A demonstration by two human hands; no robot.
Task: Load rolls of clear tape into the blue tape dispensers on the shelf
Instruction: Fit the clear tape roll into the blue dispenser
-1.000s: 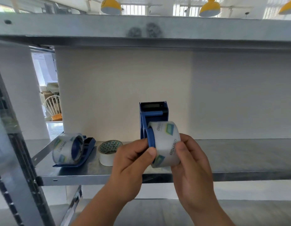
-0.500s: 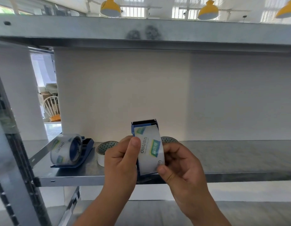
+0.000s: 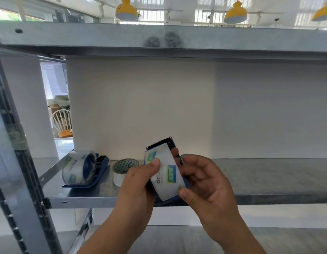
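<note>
I hold a blue tape dispenser point(image 3: 170, 143) in front of the shelf edge, its toothed blade pointing up. A roll of clear tape point(image 3: 165, 176) with green and blue labels sits in it. My left hand point(image 3: 139, 187) grips the left side, thumb pressed on the roll. My right hand point(image 3: 205, 182) holds the right side and underside, fingers curled behind the dispenser. A second blue dispenser point(image 3: 96, 173) lies at the shelf's left with a clear roll point(image 3: 76, 168) loaded in it.
A loose roll with a patterned core point(image 3: 122, 170) stands on the metal shelf point(image 3: 269, 180) between the two dispensers. Another roll peeks out behind my right hand. A steel upright point(image 3: 21, 171) rises at the left and an upper shelf point(image 3: 159, 37) runs overhead.
The dispenser with its roll has turned from side-on to face-on and tilted, blade leaning right. Both hands shifted their grip around it, the left thumb sliding onto the roll.
</note>
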